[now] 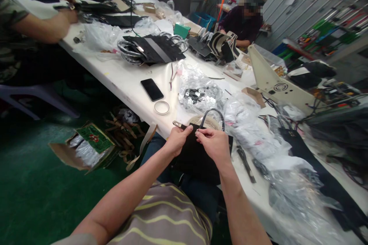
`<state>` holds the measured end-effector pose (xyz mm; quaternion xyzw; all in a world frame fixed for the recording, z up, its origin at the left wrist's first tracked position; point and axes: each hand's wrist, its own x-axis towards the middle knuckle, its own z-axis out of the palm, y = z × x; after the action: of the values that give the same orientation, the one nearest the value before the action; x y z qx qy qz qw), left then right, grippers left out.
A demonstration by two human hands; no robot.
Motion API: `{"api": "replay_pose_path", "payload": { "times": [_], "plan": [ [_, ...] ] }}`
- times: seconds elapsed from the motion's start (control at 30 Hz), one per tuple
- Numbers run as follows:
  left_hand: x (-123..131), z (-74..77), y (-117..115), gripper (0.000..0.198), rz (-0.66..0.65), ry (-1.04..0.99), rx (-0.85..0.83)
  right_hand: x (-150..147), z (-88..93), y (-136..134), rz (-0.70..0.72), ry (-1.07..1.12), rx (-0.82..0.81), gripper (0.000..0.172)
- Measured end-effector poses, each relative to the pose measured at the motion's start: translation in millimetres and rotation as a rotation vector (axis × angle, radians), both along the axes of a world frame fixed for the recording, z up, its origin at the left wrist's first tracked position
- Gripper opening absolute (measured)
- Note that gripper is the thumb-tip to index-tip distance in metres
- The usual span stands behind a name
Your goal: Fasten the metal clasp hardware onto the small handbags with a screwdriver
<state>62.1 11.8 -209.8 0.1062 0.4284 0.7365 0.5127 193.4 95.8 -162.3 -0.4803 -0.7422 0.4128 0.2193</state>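
Observation:
A black bag piece (195,160) lies over my lap at the table edge, with a dark looped handle (220,113) rising from its top. My left hand (177,139) is closed on its upper left edge, thumb on top. A black strap end with a shiny metal fitting (178,124) sticks out beside that thumb. Close by, my right hand (215,143) pinches at the foot of the handle. Something small and shiny shows at its fingertips, too small to name. A roll of pale tape or cord (205,120) sits partly hidden behind the handle.
On the white table (129,84) are a phone (152,89), a white ring (161,107), plastic-wrapped parts (198,93) and stacked black bag pieces (155,48). A beige machine (276,80) stands right. An open carton (86,149) is on the floor. Co-workers sit left and at the back.

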Motion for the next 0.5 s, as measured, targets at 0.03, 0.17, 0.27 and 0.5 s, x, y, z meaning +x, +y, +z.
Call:
{"api": "replay_pose_path", "payload": {
  "times": [0.03,0.17,0.27,0.5],
  "plan": [
    [0.4,0.6,0.3,0.050,0.009,0.014,0.000,0.1,0.5,1.5,0.002,-0.016,-0.006,0.026],
    [3.6,1.2,1.5,0.043,0.045,0.077,-0.015,-2.3,4.3,-1.9,0.028,-0.117,0.069,0.019],
    [7.5,0.4,2.7,0.039,0.028,0.115,-0.062,-11.7,9.7,-14.2,0.066,-0.333,0.320,0.016],
    [3.0,17.0,1.3,0.044,0.002,0.173,-0.101,-28.3,15.9,-32.9,0.077,-0.478,0.406,0.026]
  ]
}}
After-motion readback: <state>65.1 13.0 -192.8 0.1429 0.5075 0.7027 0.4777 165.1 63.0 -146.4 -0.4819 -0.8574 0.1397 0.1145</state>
